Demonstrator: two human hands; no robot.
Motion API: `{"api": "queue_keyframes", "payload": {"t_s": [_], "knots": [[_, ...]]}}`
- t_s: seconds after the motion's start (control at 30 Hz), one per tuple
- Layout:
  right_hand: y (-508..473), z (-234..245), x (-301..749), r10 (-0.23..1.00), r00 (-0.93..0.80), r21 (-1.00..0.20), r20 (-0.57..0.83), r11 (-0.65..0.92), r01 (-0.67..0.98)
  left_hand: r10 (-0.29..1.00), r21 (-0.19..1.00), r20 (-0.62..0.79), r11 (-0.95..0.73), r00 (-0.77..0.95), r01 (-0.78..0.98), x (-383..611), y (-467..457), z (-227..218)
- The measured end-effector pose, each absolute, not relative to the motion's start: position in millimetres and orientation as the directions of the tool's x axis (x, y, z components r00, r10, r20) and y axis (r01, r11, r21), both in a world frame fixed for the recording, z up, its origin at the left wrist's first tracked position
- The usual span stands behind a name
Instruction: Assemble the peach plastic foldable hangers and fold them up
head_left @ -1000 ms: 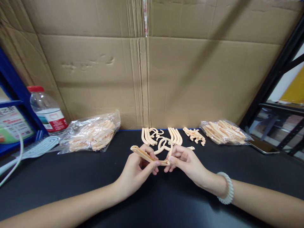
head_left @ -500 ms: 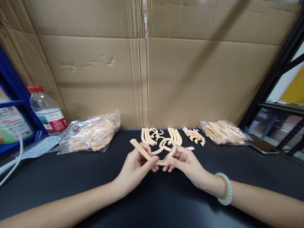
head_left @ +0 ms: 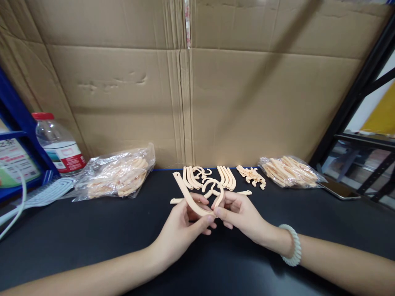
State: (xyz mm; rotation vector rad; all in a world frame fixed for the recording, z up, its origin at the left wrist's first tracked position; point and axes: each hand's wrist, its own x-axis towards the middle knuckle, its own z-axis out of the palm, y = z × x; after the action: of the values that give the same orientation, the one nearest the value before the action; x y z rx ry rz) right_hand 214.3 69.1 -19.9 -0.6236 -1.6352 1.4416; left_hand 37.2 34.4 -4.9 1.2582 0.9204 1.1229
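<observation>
My left hand is closed on a curved cream plastic hanger arm, its flat, holed end pointing up and away. In my right hand a cream hanger hook is pinched at its base. The lower ends of arm and hook meet between my fingertips; the fingers hide how they join. Just beyond lies a hanger with spread arms, partly covered by my hands. Behind it are two rows of loose hanger arms, a left row and a right row, plus some loose hooks.
A pile of small cream clips lies right of the rows. Clear bags of hanger parts lie at left and right. A red-capped bottle, a pale blue fan and a phone flank them; a cardboard wall stands behind.
The hanger arm has turned in my left hand, so its broad face and end hole show. The hook has tipped leftward in my right hand. Both hands stay close together.
</observation>
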Motion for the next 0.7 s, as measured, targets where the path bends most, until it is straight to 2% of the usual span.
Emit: {"api": "queue_keyframes", "payload": {"t_s": [0.13, 0.2, 0.27, 0.33, 0.43, 0.53, 0.7], "knots": [[77.7, -16.4, 216.2, 0.839, -0.477, -0.965, 0.262, 0.214, -0.153, 0.977, 0.991, 0.034, -0.006, 0.209, -0.134, 35.2, 37.4, -4.9], [90.5, -11.0, 224.6, 0.868, -0.397, -0.954, 0.299, 0.284, -0.097, 0.985, 0.989, 0.018, 0.008, 0.173, -0.148, 33.9, 38.9, -5.0], [107.5, -4.1, 239.4, 0.872, -0.316, -0.912, 0.374, 0.407, 0.043, 0.988, 0.985, 0.003, 0.024, 0.153, -0.172, 33.1, 39.6, -5.2], [124.7, 2.1, 257.8, 0.828, -0.338, -0.804, 0.447, 0.537, 0.255, 0.989, 0.980, -0.009, 0.039, 0.150, -0.197, 32.7, 40.0, -5.0], [143.1, 6.5, 281.2, 0.709, -0.485, -0.511, 0.512, 0.705, 0.492, 0.987, 0.973, -0.028, 0.063, 0.157, -0.223, 32.3, 40.6, -4.5], [148.7, 5.5, 289.2, 0.590, -0.650, -0.311, 0.479, 0.807, 0.503, 0.987, 0.972, -0.035, 0.071, 0.159, -0.223, 32.2, 41.4, -4.1], [146.9, 3.8, 285.6, 0.540, -0.738, -0.184, 0.405, 0.839, 0.512, 0.990, 0.968, -0.032, 0.065, 0.138, -0.241, 33.2, 41.7, -3.6]]}}
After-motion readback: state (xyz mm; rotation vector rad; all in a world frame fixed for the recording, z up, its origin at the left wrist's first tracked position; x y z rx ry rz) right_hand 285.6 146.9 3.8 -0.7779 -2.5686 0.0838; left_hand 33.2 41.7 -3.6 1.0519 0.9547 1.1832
